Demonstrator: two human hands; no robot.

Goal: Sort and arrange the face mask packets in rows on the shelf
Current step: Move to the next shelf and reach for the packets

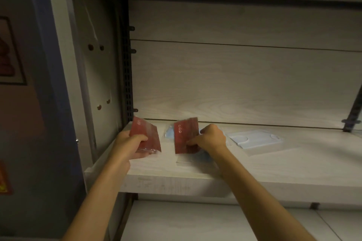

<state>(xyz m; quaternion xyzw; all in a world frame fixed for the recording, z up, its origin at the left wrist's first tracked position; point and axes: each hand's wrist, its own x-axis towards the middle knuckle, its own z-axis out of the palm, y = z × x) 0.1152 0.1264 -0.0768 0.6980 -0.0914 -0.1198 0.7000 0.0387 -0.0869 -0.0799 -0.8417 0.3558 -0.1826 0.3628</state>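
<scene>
Gripped red packet (185,135) apparently hides blue packet (170,133).

- Two bare forearms in view, no sleeves reaching as far as the frame shows.
- Left hand (130,143): no ring, watch or glove visible.
- Right hand (210,139): likewise bare; wrist without band or bracelet.

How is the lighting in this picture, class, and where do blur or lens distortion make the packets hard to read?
Head view: dim, warm light; the shelf brightest at its back. The red packet in the left hand is blurred; the right hand's packet shows unreadable lettering. Wide-angle lens bends edges.
</scene>
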